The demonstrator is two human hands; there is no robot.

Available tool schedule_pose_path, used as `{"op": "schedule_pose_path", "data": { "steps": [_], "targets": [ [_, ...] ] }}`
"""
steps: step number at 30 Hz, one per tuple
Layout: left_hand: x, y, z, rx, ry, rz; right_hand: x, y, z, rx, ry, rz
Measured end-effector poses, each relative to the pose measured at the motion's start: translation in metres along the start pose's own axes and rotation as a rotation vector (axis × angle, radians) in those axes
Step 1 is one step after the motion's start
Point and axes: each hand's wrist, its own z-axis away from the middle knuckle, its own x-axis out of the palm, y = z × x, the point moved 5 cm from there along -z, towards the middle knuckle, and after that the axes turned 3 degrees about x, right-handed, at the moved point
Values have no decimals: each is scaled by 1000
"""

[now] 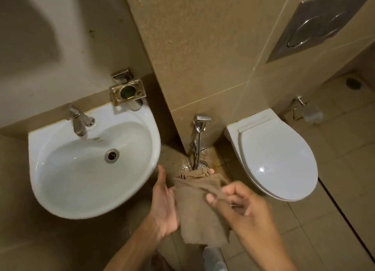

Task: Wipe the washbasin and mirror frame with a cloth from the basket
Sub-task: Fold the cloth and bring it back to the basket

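A white washbasin (60, 189) with a metal tap (80, 120) and a drain (111, 155) fills the left of the head view. To its right, below the rim, I hold a brown cloth (197, 216) between both hands. My left hand (164, 208) lies flat under the cloth's left edge, palm up, fingers extended. My right hand (241, 206) pinches a fold of the cloth near its top. The cloth hangs down over the floor. The mirror (30, 37) is on the wall above the basin; no basket is in view.
A metal soap holder (127, 92) is fixed above the basin's back rim. A hand sprayer (200, 122) with hose hangs on the wall corner. A white toilet (280, 159) with closed lid stands at right, a flush plate (316, 25) above it. The tiled floor looks wet near the floor drain (203, 165).
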Motion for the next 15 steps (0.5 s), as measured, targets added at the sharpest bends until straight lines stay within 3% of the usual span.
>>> {"op": "schedule_pose_path", "data": {
  "steps": [10,12,15],
  "targets": [
    [38,-33,1,-143,-58,-70,-59,55,-15,27,257,180],
    [40,-38,1,-148,-57,-84,-66,71,-23,104,200,16],
    [49,-39,0,-127,-57,-123,-63,93,-31,305,-98,-288]
  ]
}}
